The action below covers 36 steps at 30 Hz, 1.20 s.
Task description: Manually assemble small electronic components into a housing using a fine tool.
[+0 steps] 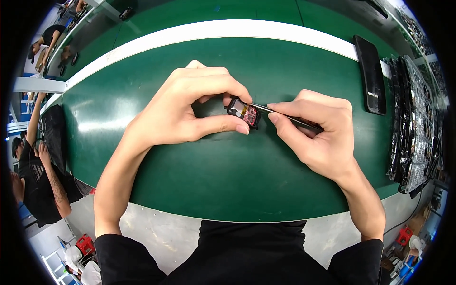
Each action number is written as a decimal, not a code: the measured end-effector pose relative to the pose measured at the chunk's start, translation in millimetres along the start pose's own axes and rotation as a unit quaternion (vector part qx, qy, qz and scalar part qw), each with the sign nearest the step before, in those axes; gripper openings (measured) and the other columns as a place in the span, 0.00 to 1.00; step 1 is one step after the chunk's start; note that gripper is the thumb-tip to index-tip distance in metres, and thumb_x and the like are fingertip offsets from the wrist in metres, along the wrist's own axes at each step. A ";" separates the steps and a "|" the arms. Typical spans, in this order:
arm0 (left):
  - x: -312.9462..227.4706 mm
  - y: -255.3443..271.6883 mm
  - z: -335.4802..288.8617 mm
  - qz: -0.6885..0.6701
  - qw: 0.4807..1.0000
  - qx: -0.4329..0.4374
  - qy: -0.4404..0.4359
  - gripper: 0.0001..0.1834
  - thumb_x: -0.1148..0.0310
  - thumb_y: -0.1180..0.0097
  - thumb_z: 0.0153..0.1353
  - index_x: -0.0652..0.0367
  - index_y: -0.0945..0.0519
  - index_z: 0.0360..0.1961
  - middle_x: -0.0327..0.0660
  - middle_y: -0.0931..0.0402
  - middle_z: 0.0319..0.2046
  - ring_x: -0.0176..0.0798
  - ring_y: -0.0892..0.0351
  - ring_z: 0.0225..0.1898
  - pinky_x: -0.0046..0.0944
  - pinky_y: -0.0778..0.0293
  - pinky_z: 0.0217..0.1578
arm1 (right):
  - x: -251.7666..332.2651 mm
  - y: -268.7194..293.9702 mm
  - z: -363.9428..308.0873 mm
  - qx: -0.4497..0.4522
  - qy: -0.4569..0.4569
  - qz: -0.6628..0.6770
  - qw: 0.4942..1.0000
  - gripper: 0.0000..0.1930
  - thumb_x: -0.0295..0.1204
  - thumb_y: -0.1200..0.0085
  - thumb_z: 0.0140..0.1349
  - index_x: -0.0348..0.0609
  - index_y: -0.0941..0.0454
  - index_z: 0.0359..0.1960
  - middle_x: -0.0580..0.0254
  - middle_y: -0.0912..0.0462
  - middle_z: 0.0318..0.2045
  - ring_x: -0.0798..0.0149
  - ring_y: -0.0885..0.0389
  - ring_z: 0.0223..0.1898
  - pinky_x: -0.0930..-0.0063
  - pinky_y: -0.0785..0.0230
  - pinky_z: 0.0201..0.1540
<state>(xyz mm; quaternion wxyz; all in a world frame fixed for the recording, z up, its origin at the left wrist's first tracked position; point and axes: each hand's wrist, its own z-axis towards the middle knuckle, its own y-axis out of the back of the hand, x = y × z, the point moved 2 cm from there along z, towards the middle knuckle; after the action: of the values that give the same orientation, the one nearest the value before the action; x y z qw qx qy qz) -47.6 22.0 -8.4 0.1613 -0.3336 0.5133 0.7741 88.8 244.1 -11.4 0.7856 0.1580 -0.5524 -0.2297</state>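
Opened black watch case (236, 107), red circuit board (251, 115) exposed, is pinched between thumb and fingers of left grip (175, 107), over middle of green surface (228, 180). Dark tweezers (303, 123) are pinched in right grip (325, 128), tips brought to case's upper edge; contact can't be told. Black phone (370, 76) is placed far right.

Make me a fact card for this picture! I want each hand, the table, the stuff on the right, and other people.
Left hand: holding a small black gadget, reddish parts showing inside
Right hand: holding a thin tool, its tip at or near the gadget
Table: green
Right side: flat black slab; stack of trays and black bags
Other people: at the left, one in black
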 end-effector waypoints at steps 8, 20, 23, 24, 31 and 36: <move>-1.9 -0.5 2.4 -0.005 1.000 -0.010 -0.006 0.25 0.62 0.12 0.49 0.55 0.07 0.48 0.33 0.12 0.35 0.34 0.30 0.28 0.37 0.37 0.39 | 0.8 -0.7 -2.8 -0.011 0.032 -0.031 0.999 0.07 0.17 0.29 0.57 0.35 0.07 0.38 0.63 0.22 0.19 0.70 0.28 0.16 0.71 0.42 0.20; -8.6 -3.5 2.1 0.025 0.999 -0.020 0.009 0.29 0.63 0.12 0.49 0.53 0.09 0.53 0.31 0.18 0.33 0.33 0.27 0.34 0.37 0.36 0.44 | -2.7 8.4 -1.3 -0.056 -0.034 0.015 0.998 0.07 0.19 0.29 0.68 0.35 0.06 0.46 0.66 0.16 0.25 0.80 0.24 0.23 0.80 0.37 0.25; -6.0 -5.7 1.8 0.030 0.999 -0.021 -0.008 0.29 0.63 0.12 0.50 0.53 0.10 0.54 0.30 0.19 0.33 0.33 0.22 0.36 0.37 0.35 0.47 | -3.2 -0.2 0.4 -0.074 -0.043 0.062 0.994 0.06 0.20 0.30 0.69 0.36 0.09 0.46 0.65 0.15 0.26 0.79 0.25 0.22 0.78 0.38 0.24; -6.7 -6.1 1.3 0.027 0.999 -0.021 -0.006 0.29 0.63 0.12 0.50 0.53 0.10 0.54 0.30 0.19 0.33 0.33 0.22 0.36 0.37 0.35 0.47 | -1.3 -1.5 0.4 -0.068 -0.051 0.088 0.992 0.06 0.20 0.31 0.70 0.36 0.10 0.47 0.65 0.14 0.28 0.79 0.25 0.23 0.78 0.38 0.24; -8.6 2.8 -5.8 -0.035 0.997 0.008 0.061 0.43 0.67 0.15 0.48 0.47 0.16 0.69 0.29 0.18 0.40 0.34 0.34 0.40 0.38 0.33 0.49 | 13.5 -12.9 3.3 0.043 0.012 -0.056 0.997 0.22 0.30 0.21 0.60 0.38 0.12 0.54 0.58 0.16 0.34 0.61 0.16 0.28 0.66 0.26 0.29; -14.0 6.1 -3.2 -0.049 0.995 0.051 0.064 0.43 0.68 0.22 0.52 0.48 0.20 0.73 0.27 0.17 0.41 0.32 0.35 0.36 0.40 0.39 0.54 | 17.0 -12.9 -0.3 0.043 0.014 -0.116 0.992 0.22 0.36 0.21 0.58 0.40 0.12 0.51 0.61 0.14 0.35 0.58 0.10 0.34 0.65 0.18 0.35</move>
<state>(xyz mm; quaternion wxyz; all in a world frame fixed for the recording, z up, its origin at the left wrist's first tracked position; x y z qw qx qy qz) -39.9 17.8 4.6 0.1829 -0.3981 0.5448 0.7151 91.5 224.1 -4.4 0.7537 0.2580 -0.5284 -0.2934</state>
